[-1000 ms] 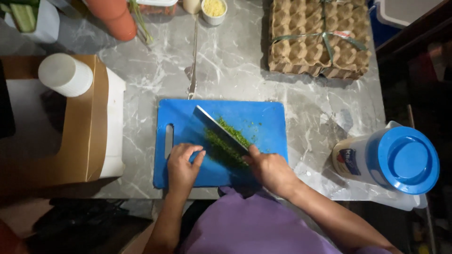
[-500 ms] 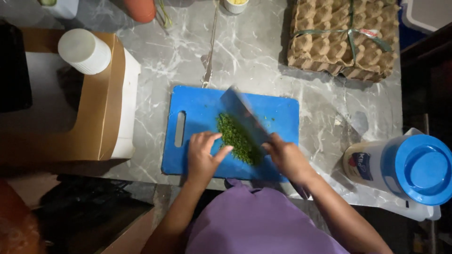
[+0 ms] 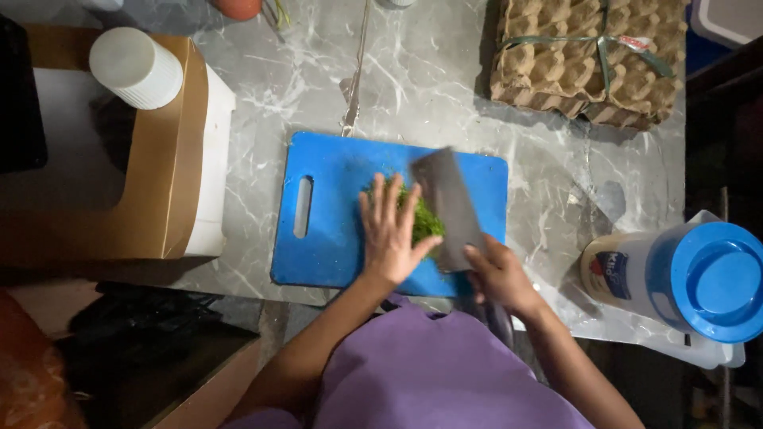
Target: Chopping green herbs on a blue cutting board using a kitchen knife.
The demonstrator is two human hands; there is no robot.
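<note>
On the blue plastic cutting board (image 3: pixel 334 230), the left hand (image 3: pixel 389 234) lies flat with fingers spread over the small heap of chopped green herbs (image 3: pixel 425 222), while the right hand (image 3: pixel 497 274) grips the broad grey cleaver (image 3: pixel 449 208), its blade running away from the body just right of those fingers.

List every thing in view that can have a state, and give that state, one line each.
Left hand: open, fingers spread, flat on the herbs.
Right hand: closed on the cleaver's handle.
Cleaver: held, blade blurred, beside the herbs.
Chopped green herbs: gathered in a pile on the board.
Blue cutting board: lying flat on the counter.
Egg cartons: stacked, tied with a strap.
Blue-lidded jar: lid on.
White cylinder container: upright on the box.
</note>
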